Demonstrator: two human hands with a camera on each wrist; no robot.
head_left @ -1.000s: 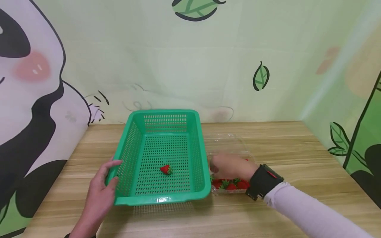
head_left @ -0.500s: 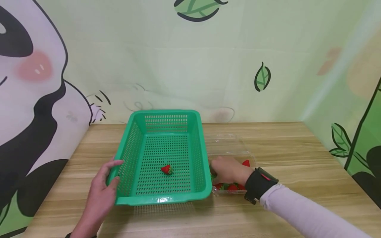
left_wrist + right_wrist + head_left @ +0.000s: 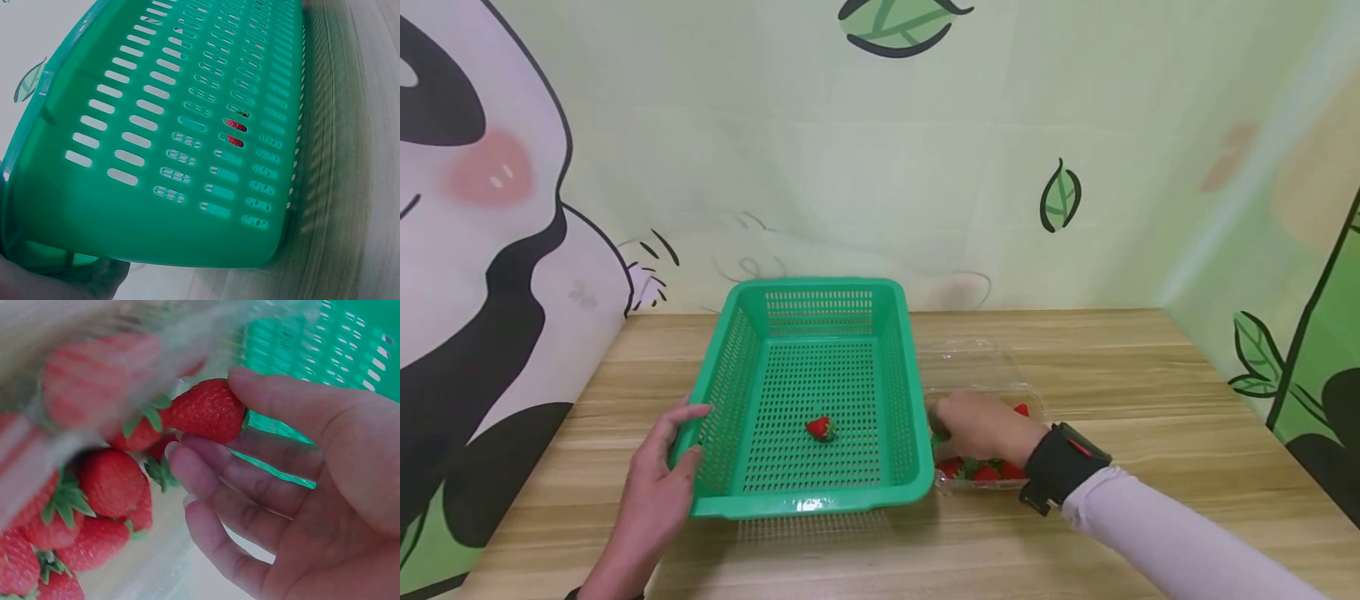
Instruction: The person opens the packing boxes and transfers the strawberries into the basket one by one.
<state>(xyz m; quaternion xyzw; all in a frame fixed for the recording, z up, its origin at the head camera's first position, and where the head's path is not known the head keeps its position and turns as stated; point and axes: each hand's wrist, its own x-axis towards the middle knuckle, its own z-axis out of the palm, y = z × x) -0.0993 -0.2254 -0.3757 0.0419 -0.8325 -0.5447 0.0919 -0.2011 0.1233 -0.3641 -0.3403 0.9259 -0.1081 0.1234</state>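
My left hand point(image 3: 658, 475) grips the left rim of a green plastic basket point(image 3: 808, 503), its thumb over the edge. One strawberry point(image 3: 821, 428) lies on the basket's perforated floor, and a bit of its red shows through the slots in the left wrist view. To the right, my right hand point(image 3: 983, 429) reaches into a clear plastic box point(image 3: 966, 364) with its lid folded back. In the right wrist view, thumb and fingers pinch a strawberry point(image 3: 209, 412) near its leafy end. Several more strawberries point(image 3: 112, 482) lie beside the fingertips, some blurred behind the box's clear wall.
Basket and box stand side by side on a wood-grain table point(image 3: 1112, 375). Behind them rises a wall covering point(image 3: 880, 167) printed with a panda and leaves. Bare tabletop extends right of the box and in front of the basket.
My right hand has shifted slightly within the clear box, among the strawberries. The left hand, the basket and the strawberry inside it stay in place; the view has shifted slightly.
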